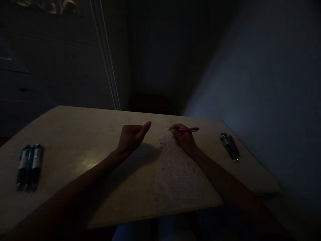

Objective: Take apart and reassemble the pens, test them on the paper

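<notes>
My right hand (pixel 185 139) grips a pink and black pen (pixel 188 129). The pen lies nearly level, its tip pointing left above the top edge of a sheet of paper (pixel 178 174) covered in dark handwriting. To the left, my left hand (pixel 132 137) is raised over the table, its fingers curled in and its thumb sticking out toward the right. Nothing shows in that hand, and it is apart from the paper. The dim light hides fine detail of the writing.
Several pens (pixel 230 147) lie grouped on the right of the pale table (pixel 87 130). Three more pens (pixel 29 165) sit side by side at its left. A wall (pixel 263 83) borders the right side, and a dark panelled surface (pixel 55 67) stands behind on the left.
</notes>
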Demonstrator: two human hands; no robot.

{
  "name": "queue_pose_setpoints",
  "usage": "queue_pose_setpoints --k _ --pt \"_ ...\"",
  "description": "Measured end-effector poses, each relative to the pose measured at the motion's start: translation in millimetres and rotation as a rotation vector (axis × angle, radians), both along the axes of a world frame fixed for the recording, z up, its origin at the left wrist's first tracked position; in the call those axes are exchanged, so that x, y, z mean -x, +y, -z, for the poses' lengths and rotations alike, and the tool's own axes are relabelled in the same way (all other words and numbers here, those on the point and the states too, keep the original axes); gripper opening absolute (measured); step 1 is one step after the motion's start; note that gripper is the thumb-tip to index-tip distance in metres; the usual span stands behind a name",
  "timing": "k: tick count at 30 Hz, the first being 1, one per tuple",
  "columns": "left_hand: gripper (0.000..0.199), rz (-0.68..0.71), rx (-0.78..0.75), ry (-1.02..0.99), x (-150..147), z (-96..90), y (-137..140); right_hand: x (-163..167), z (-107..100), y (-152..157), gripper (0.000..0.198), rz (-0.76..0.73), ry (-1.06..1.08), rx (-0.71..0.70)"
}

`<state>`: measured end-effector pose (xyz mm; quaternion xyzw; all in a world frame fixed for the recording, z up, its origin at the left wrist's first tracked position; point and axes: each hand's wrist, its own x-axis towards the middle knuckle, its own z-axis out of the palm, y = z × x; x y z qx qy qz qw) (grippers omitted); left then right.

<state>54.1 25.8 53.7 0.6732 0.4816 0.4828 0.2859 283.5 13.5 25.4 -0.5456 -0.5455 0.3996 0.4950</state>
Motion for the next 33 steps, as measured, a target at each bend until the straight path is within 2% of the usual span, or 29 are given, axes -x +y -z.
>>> queue_pose_setpoints --k 4,9,15,21,27,30,33 --pt "0.064 -0.018 0.034 -0.059 1.4 2.0 0.2 -3.6 1.9 2.7 0.02 0.019 -0.069 -0.027" --pt "0.058 -0.06 -0.093 -0.055 1.8 16.0 10.3 -7.1 1.2 4.2 0.023 0.037 -0.105 -0.071" --pt "0.05 -0.093 -0.169 -0.025 2.9 26.0 23.2 -8.8 1.6 4.4 0.029 0.02 -0.089 -0.08" --pt "0.05 -0.09 -0.165 -0.022 4.6 29.6 28.1 -8.9 1.6 6.1 0.044 -0.089 0.132 -0.03" --pt "0.048 -0.113 -0.198 -0.007 6.2 28.9 29.5 -11.5 -9.6 9.2 0.063 -0.202 0.409 0.051" --pt "0.045 -0.12 -0.191 -0.025 7.4 26.8 27.0 -12.6 -13.7 9.2 0.059 -0.222 0.494 0.114" --pt "0.044 -0.077 -0.144 -0.04 7.9 25.1 24.4 -14.0 -13.0 11.1 0.041 -0.196 0.588 0.1"
